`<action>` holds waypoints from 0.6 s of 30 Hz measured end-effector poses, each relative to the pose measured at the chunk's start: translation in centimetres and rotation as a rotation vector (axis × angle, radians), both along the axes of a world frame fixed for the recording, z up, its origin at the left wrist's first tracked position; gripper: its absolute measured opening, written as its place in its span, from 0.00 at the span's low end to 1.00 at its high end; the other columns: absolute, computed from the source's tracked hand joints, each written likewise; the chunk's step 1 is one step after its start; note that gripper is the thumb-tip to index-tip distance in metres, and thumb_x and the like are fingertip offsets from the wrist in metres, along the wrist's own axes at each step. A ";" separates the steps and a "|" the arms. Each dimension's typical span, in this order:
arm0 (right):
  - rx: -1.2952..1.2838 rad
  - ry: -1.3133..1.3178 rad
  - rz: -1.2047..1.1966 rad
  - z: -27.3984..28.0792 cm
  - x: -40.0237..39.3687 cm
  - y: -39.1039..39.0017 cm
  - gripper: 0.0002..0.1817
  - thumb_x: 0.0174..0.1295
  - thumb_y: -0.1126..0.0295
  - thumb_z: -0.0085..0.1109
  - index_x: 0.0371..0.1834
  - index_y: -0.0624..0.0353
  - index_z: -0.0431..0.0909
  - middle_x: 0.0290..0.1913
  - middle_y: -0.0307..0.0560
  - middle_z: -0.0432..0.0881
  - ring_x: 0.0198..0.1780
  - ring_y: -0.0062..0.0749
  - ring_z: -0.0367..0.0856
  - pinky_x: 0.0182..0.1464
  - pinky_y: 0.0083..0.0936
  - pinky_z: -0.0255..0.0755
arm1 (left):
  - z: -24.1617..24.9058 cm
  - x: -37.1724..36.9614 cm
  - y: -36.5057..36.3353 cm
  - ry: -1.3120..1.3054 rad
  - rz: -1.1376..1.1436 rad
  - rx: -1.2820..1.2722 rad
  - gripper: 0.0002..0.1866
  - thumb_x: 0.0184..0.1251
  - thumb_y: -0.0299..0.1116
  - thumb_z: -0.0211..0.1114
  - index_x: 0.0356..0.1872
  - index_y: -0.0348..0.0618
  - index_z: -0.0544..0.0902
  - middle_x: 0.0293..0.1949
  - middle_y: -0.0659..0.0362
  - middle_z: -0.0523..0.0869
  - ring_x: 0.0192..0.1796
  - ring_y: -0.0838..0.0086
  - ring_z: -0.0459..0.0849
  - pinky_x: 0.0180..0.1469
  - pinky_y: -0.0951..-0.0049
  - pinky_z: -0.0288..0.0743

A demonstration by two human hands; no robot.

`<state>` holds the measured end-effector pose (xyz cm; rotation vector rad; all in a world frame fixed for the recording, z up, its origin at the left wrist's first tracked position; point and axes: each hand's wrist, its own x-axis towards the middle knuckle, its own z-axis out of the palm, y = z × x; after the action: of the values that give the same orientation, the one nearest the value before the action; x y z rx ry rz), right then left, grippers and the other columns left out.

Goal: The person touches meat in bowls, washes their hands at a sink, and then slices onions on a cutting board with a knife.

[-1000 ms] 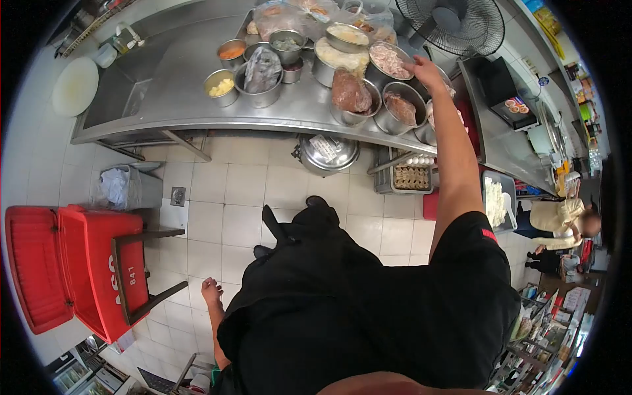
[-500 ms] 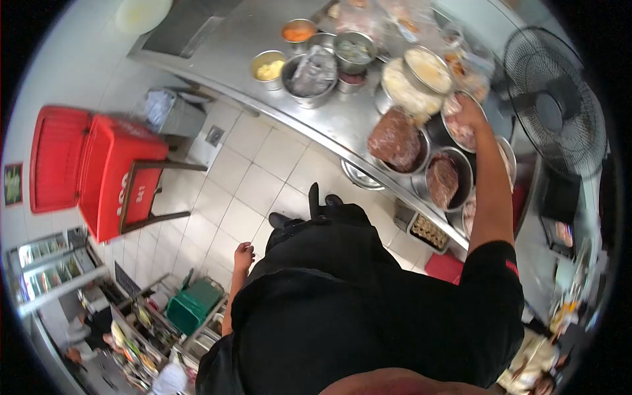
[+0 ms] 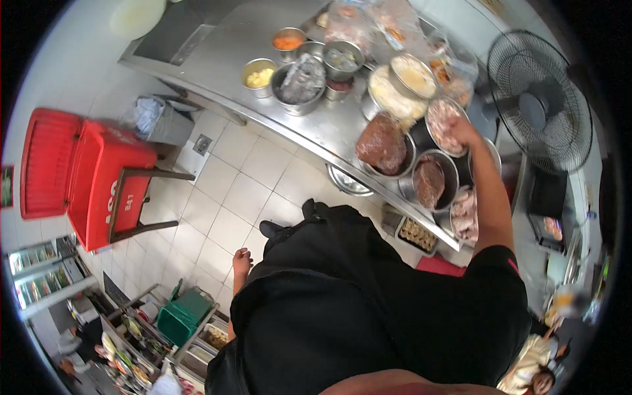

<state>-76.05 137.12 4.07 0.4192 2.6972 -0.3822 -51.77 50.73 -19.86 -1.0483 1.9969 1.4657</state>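
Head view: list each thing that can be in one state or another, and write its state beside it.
Red chest: lid raised
Bowl of yellow pieces: uncovered
Bowl of pale meat: uncovered, right hand's fingers in it
Right hand: fingers down at the meat, grip unclear
Left hand: lowered, fingers loosely bent, nothing visibly held
Green bin: open
Fan: running or stopped, cannot tell
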 end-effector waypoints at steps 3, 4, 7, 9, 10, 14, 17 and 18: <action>-0.209 -0.057 -0.320 1.1 -0.1 2.1 0.31 0.60 0.57 0.71 0.64 0.64 0.80 0.51 0.57 0.89 0.45 0.41 0.87 0.51 0.35 0.79 | -5.9 2.6 -4.4 0.022 -0.086 0.053 0.14 0.70 0.28 0.66 0.54 0.39 0.82 0.35 0.57 0.85 0.31 0.73 0.83 0.32 0.70 0.77; -0.141 0.065 -0.291 0.6 0.7 1.9 0.35 0.59 0.54 0.71 0.67 0.63 0.78 0.55 0.59 0.88 0.49 0.42 0.87 0.54 0.35 0.79 | -7.1 3.5 -5.5 0.009 -0.078 0.072 0.13 0.70 0.27 0.66 0.54 0.39 0.82 0.34 0.57 0.85 0.31 0.74 0.83 0.33 0.71 0.77; 0.048 0.233 -0.177 -3.4 1.7 0.5 0.44 0.56 0.51 0.73 0.74 0.62 0.72 0.63 0.62 0.84 0.62 0.44 0.84 0.62 0.33 0.77 | -6.8 2.1 -7.6 0.034 -0.108 -0.026 0.10 0.69 0.25 0.65 0.50 0.39 0.82 0.32 0.59 0.84 0.31 0.76 0.81 0.34 0.72 0.76; 0.108 0.083 -0.156 0.1 2.4 -4.0 0.40 0.58 0.55 0.72 0.73 0.60 0.73 0.67 0.64 0.80 0.68 0.46 0.80 0.66 0.33 0.75 | -3.6 -0.6 -8.5 0.034 -0.093 0.223 0.08 0.70 0.25 0.64 0.48 0.41 0.80 0.32 0.61 0.81 0.31 0.76 0.80 0.33 0.72 0.76; 0.103 0.067 -0.097 -1.1 4.0 -3.8 0.38 0.58 0.56 0.71 0.72 0.58 0.75 0.64 0.62 0.82 0.64 0.46 0.82 0.64 0.33 0.76 | -1.7 -0.7 -7.2 0.080 -0.014 0.173 0.09 0.72 0.27 0.63 0.50 0.43 0.79 0.33 0.61 0.81 0.31 0.74 0.80 0.31 0.71 0.75; -0.118 -0.109 -0.100 -0.1 3.2 -1.8 0.26 0.62 0.58 0.67 0.62 0.55 0.83 0.49 0.55 0.89 0.45 0.43 0.88 0.52 0.34 0.82 | 1.1 -4.5 -4.8 -0.016 -0.012 0.031 0.13 0.72 0.28 0.63 0.55 0.45 0.78 0.36 0.60 0.81 0.31 0.73 0.81 0.29 0.70 0.76; -0.140 -0.139 -0.057 -1.1 -0.2 2.1 0.18 0.65 0.57 0.63 0.49 0.57 0.87 0.36 0.49 0.88 0.31 0.36 0.84 0.42 0.33 0.81 | 1.5 -4.9 -3.9 -0.023 -0.037 0.008 0.13 0.73 0.28 0.63 0.56 0.44 0.78 0.36 0.60 0.82 0.31 0.74 0.81 0.29 0.70 0.76; -0.092 -0.104 -0.003 -1.7 -0.9 3.6 0.17 0.66 0.56 0.62 0.44 0.58 0.88 0.32 0.47 0.86 0.27 0.34 0.82 0.38 0.33 0.80 | 0.9 -5.4 -3.7 -0.011 -0.049 0.014 0.13 0.73 0.28 0.63 0.56 0.44 0.78 0.36 0.60 0.82 0.31 0.74 0.81 0.29 0.70 0.76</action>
<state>-76.92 140.74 2.40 0.4046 2.5672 -0.4707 -57.21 46.99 -18.91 -0.9922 1.9874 1.4430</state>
